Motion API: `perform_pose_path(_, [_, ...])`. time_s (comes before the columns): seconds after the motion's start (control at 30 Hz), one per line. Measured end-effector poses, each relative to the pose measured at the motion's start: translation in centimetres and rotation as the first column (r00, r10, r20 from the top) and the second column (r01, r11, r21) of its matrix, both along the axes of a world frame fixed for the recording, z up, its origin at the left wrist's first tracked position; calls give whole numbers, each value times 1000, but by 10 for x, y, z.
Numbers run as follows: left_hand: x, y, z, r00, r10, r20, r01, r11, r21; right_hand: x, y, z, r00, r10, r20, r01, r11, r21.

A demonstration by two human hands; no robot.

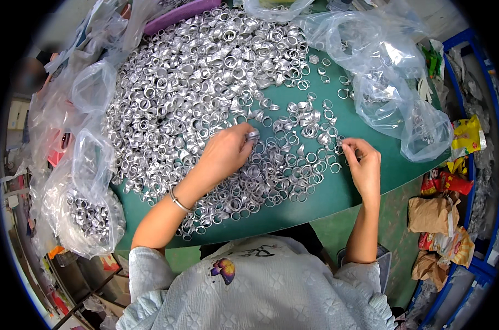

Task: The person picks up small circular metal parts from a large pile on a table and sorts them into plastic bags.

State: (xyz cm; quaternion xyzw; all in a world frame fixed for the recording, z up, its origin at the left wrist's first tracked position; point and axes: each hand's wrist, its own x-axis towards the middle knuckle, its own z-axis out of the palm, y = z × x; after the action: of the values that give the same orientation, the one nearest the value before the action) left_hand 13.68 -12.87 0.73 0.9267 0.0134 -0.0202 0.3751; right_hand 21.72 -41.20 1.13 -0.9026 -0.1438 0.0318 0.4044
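Two hands work over a heap of small silver rings. The left hand (224,154) has its fingers (248,132) pinched closed on one metal ring (253,135) at the near edge of the heap. The right hand (365,165) has its fingers (348,147) curled closed around another ring (340,144), just above the thinner scatter.

Each ring appears light, rigid and smooth, so likely slippery; grip across the outer rim with thumb and forefinger. The pieces are bright, silvery, short bands, some flared to a cone.

The ring pile (205,82) covers most of the green counter (337,192). Clear plastic bags (392,93) lie to the right; another bag with rings (90,217) sits at the left.
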Motion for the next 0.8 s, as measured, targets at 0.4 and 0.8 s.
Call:
perform_pose_path(0.4, [-47,-14,20,995,74,63,-71,996,-56,-6,25,-4,974,-31,223,93,957,-274])
perform_pose_path(0.8, [-123,-16,10,926,354,131,-361,932,32,-57,95,16,877,466,119,-446,880,-163])
